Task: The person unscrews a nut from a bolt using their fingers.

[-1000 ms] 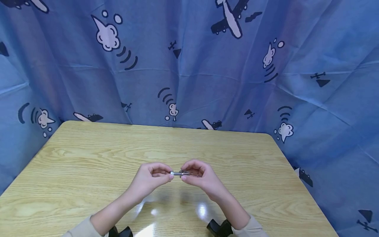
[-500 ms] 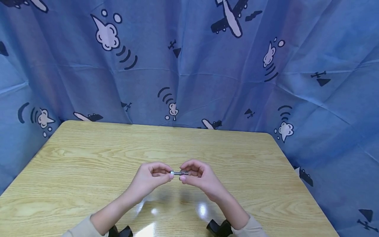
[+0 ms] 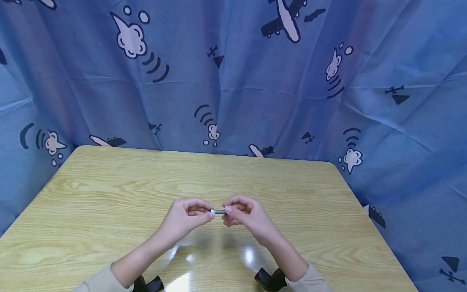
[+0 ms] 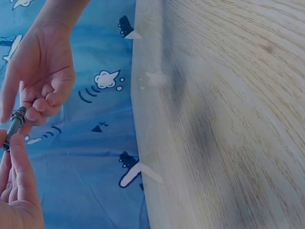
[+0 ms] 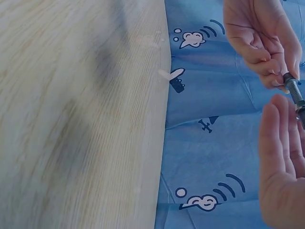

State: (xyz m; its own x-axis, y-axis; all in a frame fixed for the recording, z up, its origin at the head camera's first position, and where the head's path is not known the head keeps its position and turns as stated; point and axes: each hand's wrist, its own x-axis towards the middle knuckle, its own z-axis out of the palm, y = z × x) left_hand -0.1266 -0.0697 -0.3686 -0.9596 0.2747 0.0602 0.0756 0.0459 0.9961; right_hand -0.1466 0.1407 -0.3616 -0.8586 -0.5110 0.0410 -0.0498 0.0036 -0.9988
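I see the left hand [image 3: 187,213] pinching one end of a metal bolt [image 3: 219,211], the right hand [image 3: 246,211] at its other end; a wooden table [image 3: 146,178] spreads below the bolt, a blue curtain [image 3: 182,40] behind.

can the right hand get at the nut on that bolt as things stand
Probably yes: the right hand is right beside the nut, with nothing visible between them. The left hand pinches the bolt near its head, leaving the nut's end free.

Silver bolt [image 3: 219,211], blue plane-print curtain [image 3: 255,117]
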